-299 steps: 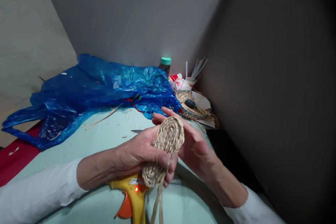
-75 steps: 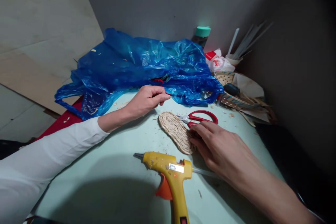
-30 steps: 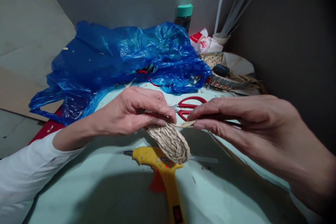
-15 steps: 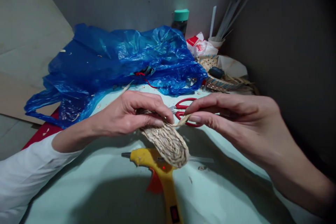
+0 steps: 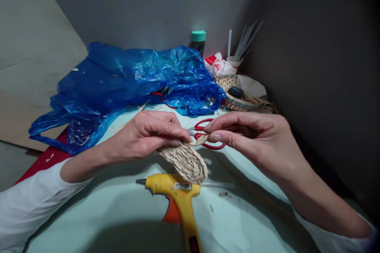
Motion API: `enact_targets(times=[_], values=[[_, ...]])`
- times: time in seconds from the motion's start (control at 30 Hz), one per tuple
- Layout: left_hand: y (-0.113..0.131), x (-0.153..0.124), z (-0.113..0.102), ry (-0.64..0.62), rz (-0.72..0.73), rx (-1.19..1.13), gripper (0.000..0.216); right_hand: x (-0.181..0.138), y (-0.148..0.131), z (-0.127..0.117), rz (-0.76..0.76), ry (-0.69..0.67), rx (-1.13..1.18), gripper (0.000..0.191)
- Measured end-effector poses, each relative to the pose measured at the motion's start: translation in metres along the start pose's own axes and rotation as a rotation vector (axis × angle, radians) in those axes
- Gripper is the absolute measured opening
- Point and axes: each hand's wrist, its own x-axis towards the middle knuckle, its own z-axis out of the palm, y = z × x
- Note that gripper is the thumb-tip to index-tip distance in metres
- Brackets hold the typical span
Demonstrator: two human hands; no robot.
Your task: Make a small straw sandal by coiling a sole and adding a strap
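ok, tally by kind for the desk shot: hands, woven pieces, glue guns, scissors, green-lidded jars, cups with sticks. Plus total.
Hands: 2 (left hand, right hand)
Woven piece: 1
Glue gun: 1
Scissors: 1
Jar: 1
Cup: 1
Total: 7

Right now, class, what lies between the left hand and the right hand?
The head view shows a pale strip bridging them, with red-handled scissors partly behind it.

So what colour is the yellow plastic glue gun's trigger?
The curved trigger is orange, best seen in the head view.
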Motion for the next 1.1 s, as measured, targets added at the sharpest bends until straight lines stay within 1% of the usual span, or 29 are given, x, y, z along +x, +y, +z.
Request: enact_targets(times=[0.1,0.2,0.27,0.3,0.4,0.47,0.5,0.57,0.6,0.63,0.67,0.7,0.77,0.8,0.83,0.9,1.0,1.1], values=[[0.006,-0.001,0.003,-0.021,0.024,0.053,0.024,-0.001,0.002,0.004,-0.006,0.019,-0.014,0.007],[0.009,-0.001,0.005,-0.036,0.019,0.044,0.027,0.000,0.005,0.005,0.004,-0.005,0.011,0.007],[0.009,-0.002,0.005,-0.026,-0.010,-0.016,0.021,0.001,0.007,0.002,0.007,-0.031,0.098,0.010],[0.009,-0.002,0.003,-0.013,-0.031,-0.053,0.018,0.002,0.007,0.001,0.003,-0.044,0.173,0.016],[0.007,-0.004,-0.003,0.065,-0.130,-0.156,0.012,0.005,0.007,-0.005,0.002,-0.061,0.403,0.038],[0.006,-0.008,-0.007,0.154,-0.245,-0.219,0.011,0.007,0.008,-0.007,0.004,-0.019,0.452,0.045],[0.005,-0.011,-0.009,0.199,-0.305,-0.250,0.011,0.008,0.009,-0.009,0.002,0.032,0.427,0.045],[0.003,-0.017,-0.012,0.277,-0.406,-0.297,0.015,0.010,0.013,-0.011,-0.012,0.163,0.261,0.038],[0.002,-0.021,-0.013,0.310,-0.444,-0.311,0.018,0.011,0.015,-0.012,-0.021,0.220,0.110,0.033],[0.000,-0.024,-0.014,0.342,-0.473,-0.320,0.020,0.011,0.018,-0.013,-0.029,0.237,-0.079,0.028],[-0.001,-0.027,-0.015,0.375,-0.493,-0.324,0.021,0.012,0.022,-0.014,-0.050,0.204,-0.290,0.024],[-0.002,-0.029,-0.016,0.408,-0.506,-0.323,0.021,0.012,0.025,-0.014,-0.077,0.125,-0.496,0.021],[-0.004,-0.033,-0.018,0.469,-0.504,-0.302,0.019,0.013,0.033,-0.013,-0.150,-0.112,-0.818,0.019],[-0.005,-0.035,-0.019,0.499,-0.494,-0.280,0.018,0.013,0.036,-0.011,-0.179,-0.225,-0.911,0.019],[-0.006,-0.036,-0.020,0.522,-0.483,-0.253,0.018,0.013,0.039,-0.009,-0.204,-0.314,-0.967,0.021],[-0.009,-0.038,-0.021,0.548,-0.460,-0.194,0.018,0.012,0.043,-0.004,-0.235,-0.392,-1.011,0.028],[-0.013,-0.040,-0.023,0.528,-0.435,-0.104,0.020,0.010,0.044,0.000,-0.264,-0.378,-1.031,0.034],[-0.016,-0.041,-0.025,0.478,-0.397,-0.027,0.020,0.009,0.042,0.000,-0.265,-0.419,-1.028,0.031]])
